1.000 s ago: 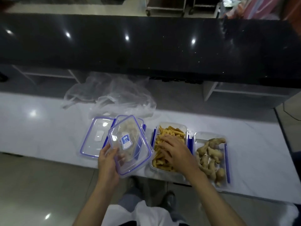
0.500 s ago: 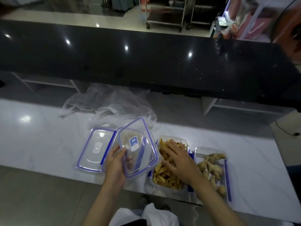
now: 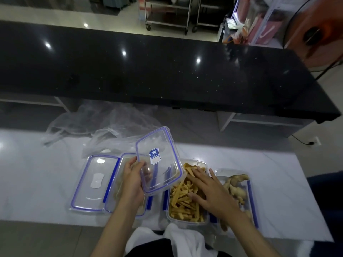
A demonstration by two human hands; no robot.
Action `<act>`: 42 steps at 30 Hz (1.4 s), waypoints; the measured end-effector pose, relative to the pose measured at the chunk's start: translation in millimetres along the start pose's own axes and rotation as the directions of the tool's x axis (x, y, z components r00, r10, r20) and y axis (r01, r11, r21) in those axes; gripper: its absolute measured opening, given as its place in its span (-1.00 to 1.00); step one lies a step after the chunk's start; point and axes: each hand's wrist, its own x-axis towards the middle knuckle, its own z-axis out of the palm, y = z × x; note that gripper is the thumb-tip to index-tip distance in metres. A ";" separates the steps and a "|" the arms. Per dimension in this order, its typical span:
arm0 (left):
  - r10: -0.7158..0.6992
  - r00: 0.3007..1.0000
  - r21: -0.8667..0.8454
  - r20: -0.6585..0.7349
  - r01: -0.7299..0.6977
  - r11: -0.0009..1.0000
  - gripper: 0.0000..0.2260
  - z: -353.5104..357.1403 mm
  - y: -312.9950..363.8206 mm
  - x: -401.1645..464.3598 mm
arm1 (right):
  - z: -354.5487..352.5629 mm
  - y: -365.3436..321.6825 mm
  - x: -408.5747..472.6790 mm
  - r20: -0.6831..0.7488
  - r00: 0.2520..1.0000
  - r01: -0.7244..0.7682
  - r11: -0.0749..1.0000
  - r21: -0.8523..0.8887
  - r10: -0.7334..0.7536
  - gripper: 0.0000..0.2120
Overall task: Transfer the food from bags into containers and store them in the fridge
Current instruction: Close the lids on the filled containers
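My left hand [image 3: 132, 180] grips a clear lid with a blue seal and a blue label [image 3: 159, 160], tilted above the white counter. To its right, a clear container of yellow food strips [image 3: 182, 201] stands open, and my right hand [image 3: 208, 190] lies flat on the strips with straight fingers. Further right is an open container of ginger roots [image 3: 236, 190]. Beneath my left hand sits another container [image 3: 126, 164], its contents mostly hidden. A second lid [image 3: 93, 182] lies flat at the left.
Crumpled clear plastic bags [image 3: 104, 128] lie behind the containers on the white counter [image 3: 278, 191]. A raised black countertop [image 3: 157, 71] runs across behind. Metal carts [image 3: 167, 13] and a fan [image 3: 315, 32] stand beyond it.
My left hand has lifted the labelled lid higher and to the right, toward the strips container. My right hand stays on the strips. The camera has tilted up.
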 end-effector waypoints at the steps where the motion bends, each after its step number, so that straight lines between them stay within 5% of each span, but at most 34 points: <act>1: 0.007 1.000 0.009 0.010 -0.007 1.000 -0.68 2.0 1.8 0.7 | 0.1 -0.2 2.4 0.004 1.000 -0.013 1.000 0.005 0.013 -0.38; 6: 0.000 1.000 0.003 0.019 0.000 1.000 -0.66 6.2 10.4 6.1 | -0.5 -2.6 9.8 -0.120 0.991 0.063 0.998 -0.002 -0.063 -0.46; 12: 0.033 0.999 0.052 0.010 -0.033 0.998 -0.68 1.2 9.8 5.0 | 4.0 -7.6 0.5 -0.376 0.916 0.149 0.989 -0.016 -0.144 -0.78; 28: 0.226 0.974 0.262 0.026 -0.225 0.939 -0.76 -42.4 -6.3 -18.8 | 44.4 -29.8 -44.5 -0.307 0.950 0.056 0.998 -0.005 -0.055 -0.83; 42: 0.207 0.978 0.197 0.006 -0.204 0.959 -0.75 -62.8 -8.7 -36.2 | 53.2 -45.8 -64.9 -0.358 0.929 -0.078 0.994 0.071 0.098 -0.78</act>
